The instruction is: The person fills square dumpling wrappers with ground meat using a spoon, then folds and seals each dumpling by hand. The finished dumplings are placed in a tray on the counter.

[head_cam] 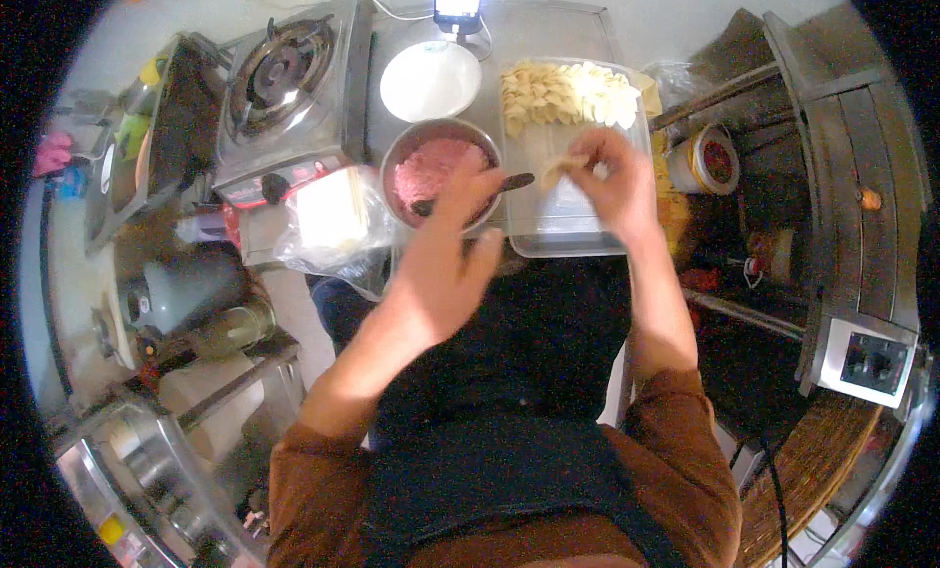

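My right hand (613,179) pinches a folded wonton (562,170) over the plastic tray (579,251). Rows of pale folded wontons (569,94) fill the tray's far part. My left hand (448,267), blurred, is spread at the near edge of a metal bowl (389,146) of pink minced meat (437,164). A dark-handled utensil (520,181) rests across the bowl's right rim, partly hidden by my left fingers; whether they touch it I cannot tell. Left of the bowl, a stack of square wrappers (332,209) lies in a clear plastic bag (301,248).
A white plate (431,81) lies behind the bowl, with a lit phone (457,2) upright beyond it. At the left stands a gas stove (294,153). On the right, a lidded tub (703,159) sits by wooden shelving (745,314).
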`<state>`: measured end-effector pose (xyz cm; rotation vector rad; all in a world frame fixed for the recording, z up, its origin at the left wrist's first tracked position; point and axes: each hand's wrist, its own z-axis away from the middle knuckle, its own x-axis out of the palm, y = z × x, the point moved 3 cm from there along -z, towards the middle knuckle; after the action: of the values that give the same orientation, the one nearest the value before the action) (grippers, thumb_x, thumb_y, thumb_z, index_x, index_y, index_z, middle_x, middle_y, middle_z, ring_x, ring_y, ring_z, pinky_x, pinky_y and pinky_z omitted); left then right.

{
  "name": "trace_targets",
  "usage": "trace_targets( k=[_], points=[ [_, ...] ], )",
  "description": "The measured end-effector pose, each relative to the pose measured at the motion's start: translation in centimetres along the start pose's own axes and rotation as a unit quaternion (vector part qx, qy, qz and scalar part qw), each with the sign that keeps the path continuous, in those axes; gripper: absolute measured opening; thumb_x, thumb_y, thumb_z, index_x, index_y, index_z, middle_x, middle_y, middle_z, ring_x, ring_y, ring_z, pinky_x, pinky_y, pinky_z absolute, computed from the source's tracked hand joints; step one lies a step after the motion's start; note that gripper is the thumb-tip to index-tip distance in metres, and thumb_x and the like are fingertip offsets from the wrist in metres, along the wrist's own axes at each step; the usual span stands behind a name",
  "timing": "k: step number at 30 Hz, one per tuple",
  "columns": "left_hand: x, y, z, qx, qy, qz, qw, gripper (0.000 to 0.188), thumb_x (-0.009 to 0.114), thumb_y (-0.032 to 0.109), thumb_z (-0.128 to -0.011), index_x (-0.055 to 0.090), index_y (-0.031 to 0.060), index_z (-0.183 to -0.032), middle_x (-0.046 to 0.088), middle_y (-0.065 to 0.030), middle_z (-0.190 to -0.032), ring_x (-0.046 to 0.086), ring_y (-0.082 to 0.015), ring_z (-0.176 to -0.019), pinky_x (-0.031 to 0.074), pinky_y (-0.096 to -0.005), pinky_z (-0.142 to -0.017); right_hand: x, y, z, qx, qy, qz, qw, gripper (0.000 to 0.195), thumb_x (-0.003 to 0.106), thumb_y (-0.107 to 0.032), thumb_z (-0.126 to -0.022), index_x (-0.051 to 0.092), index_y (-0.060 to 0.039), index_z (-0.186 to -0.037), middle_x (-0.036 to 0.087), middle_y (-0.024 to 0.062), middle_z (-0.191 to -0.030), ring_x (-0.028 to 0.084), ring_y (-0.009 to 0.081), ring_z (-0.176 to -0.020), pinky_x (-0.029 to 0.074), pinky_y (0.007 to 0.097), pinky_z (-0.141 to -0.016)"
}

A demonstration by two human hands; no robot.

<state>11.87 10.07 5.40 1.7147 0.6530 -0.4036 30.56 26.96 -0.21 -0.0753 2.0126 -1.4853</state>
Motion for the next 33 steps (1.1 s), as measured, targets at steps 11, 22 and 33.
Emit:
trace_targets(
  k=[11, 22, 33],
  points=[
    [-10.7, -11.0, 9.7, -0.224, 0.253, 0.087, 0.937, 0.036, 0.053, -0.002, -0.101, 0.061, -0.0058, -0.137, 0.065, -0.0196, -0.141, 0.060, -0.0276, -0.135, 0.040, -0.0420, -0.120, 4.4, 11.8, -9.0, -0.100, -0.069, 0.160, 0.980, 0.025, 0.073, 0.005, -0.083, 0.074, -0.0040, -0.106, 0.074, 0.0105, -0.108, 0.071, 0.0259, -0.100, 0.057, 0.0367, -0.087],
    [-10.1, -11.6, 6.8, -0.116, 0.144, -0.210, 0.960, 0.044, 0.088, 0.003, -0.075, 0.074, 0.0054, -0.116, 0.065, -0.0153, -0.125, 0.061, -0.0346, -0.115, 0.055, -0.0411, -0.091, 7.0, 9.6, -9.7, -0.136, -0.040, 0.280, 0.949, 0.031, 0.069, 0.000, -0.080, 0.074, -0.0066, -0.110, 0.071, 0.0166, -0.112, 0.064, 0.0383, -0.114, 0.053, 0.0477, -0.099],
    [-10.4, -11.3, 6.2, -0.062, 0.145, -0.220, 0.963, 0.020, 0.083, 0.001, -0.075, 0.076, 0.0011, -0.093, 0.068, -0.0143, -0.111, 0.062, -0.0363, -0.107, 0.052, -0.0441, -0.093, 6.9, 6.7, -9.1, -0.177, 0.008, 0.301, 0.937, 0.034, 0.067, 0.006, -0.079, 0.070, -0.0027, -0.112, 0.069, 0.0169, -0.106, 0.067, 0.0354, -0.104, 0.056, 0.0436, -0.093]
  ],
)
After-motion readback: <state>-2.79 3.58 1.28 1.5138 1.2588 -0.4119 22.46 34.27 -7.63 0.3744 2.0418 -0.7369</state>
